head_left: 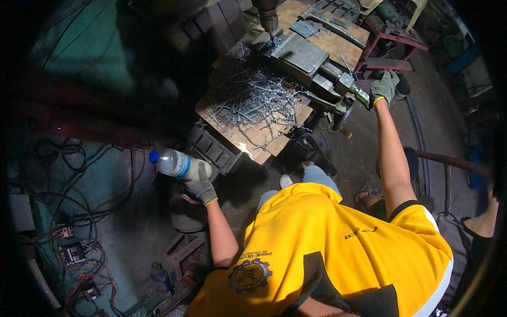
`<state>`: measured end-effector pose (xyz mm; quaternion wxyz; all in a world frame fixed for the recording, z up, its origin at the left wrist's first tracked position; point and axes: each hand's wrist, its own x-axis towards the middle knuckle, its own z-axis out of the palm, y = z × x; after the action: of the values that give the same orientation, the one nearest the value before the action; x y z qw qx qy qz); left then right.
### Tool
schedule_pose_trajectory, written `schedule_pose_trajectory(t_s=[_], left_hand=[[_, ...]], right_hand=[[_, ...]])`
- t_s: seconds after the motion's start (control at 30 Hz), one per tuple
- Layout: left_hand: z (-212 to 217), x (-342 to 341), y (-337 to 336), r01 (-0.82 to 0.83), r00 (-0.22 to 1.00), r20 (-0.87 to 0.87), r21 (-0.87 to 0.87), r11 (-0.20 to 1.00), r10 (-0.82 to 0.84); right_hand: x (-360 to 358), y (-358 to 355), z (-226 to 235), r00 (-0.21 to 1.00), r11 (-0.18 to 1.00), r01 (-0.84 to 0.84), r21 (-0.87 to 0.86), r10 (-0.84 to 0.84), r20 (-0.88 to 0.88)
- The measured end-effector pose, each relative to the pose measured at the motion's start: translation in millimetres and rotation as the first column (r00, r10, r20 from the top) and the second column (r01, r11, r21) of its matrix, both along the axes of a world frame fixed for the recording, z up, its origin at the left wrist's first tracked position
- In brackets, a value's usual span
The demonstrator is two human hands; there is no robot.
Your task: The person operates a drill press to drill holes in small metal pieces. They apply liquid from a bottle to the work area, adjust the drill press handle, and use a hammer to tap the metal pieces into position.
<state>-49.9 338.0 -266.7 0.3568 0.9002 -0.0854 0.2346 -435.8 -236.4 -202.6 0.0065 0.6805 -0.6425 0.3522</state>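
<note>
One plastic bottle [178,165] (blue cap, milky liquid) is gripped in the gloved left hand [201,188]; the gloved right hand [384,87] closes around the single vise handle [357,93] beside one heap of metal shavings [256,103].

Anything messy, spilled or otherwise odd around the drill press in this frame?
Yes: a tangle of metal shavings lies strewn over the wooden board beside the vise. The left hand holds a plastic bottle tipped sideways; the right hand grips the vise handle.

Blue-capped clear bottle [179,165], grey yellow-cuffed gloves [202,189], yellow shirt [327,238].
</note>
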Motion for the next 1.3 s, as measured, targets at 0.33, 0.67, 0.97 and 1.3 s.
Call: schedule_pose_trajectory(t_s=[0.33, 0.67, 0.97, 1.3], left_hand=[[-5.0, 4.0, -1.0, 0.023, 1.0, 0.021, -0.075, 0.997, -0.021], [-0.2, 1.7, -0.4, -0.032, 0.999, 0.044, 0.048, 0.998, 0.03], [0.4, 0.8, -1.2, -0.012, 0.999, 0.038, 0.014, 1.0, 0.011], [2.3, -1.1, -3.0, 0.022, 0.999, 0.043, -0.069, 0.997, -0.019]], right_hand=[[1.8, 3.9, 2.7, 0.999, 1.0, 0.016, -0.018, -0.017, -0.039], [2.8, 8.6, 7.4, 0.999, 1.0, 0.012, -0.013, -0.012, -0.037], [1.4, 1.2, 0.3, 0.999, 1.0, 0.012, 0.005, -0.012, -0.049], [0.3, 1.3, 1.7, 0.999, 1.0, -0.011, -0.004, 0.01, -0.047]])
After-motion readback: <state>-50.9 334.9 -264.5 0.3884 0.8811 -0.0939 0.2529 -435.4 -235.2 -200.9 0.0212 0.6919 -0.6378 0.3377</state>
